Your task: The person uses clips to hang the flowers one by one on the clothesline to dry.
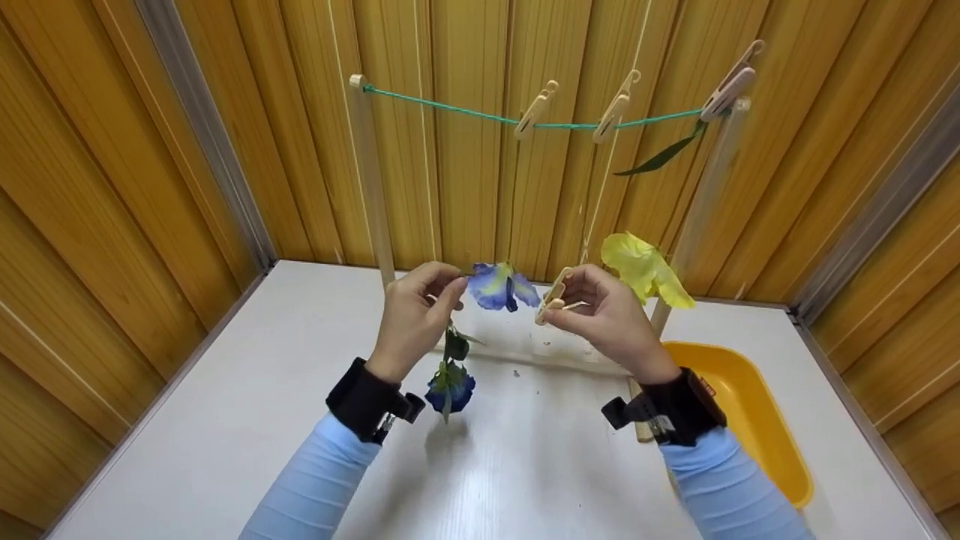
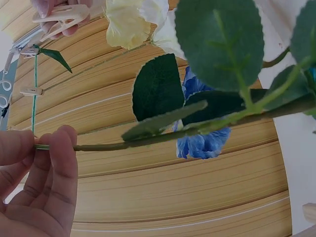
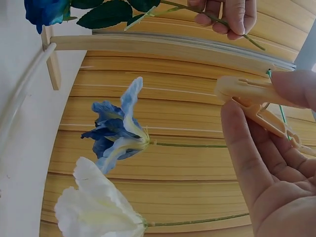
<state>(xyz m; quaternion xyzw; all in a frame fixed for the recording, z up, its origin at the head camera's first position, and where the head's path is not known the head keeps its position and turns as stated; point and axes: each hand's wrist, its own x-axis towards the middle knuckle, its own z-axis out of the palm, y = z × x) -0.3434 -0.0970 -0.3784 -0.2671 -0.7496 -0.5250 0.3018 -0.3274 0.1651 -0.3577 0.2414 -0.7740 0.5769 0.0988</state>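
Observation:
My left hand pinches the thin green stem of an artificial flower sprig. Its leaves and dark blue bloom hang below the hand, over the white table. My right hand holds a beige clothespin between thumb and fingers. A lighter blue flower hangs between the two hands on a thin stem. A yellow flower hangs just right of the right hand.
A green cord runs between two wooden posts above the hands. It carries three clothespins; the rightmost grips a green leaf. A yellow tray lies at the table's right. Wood panel walls close in all sides.

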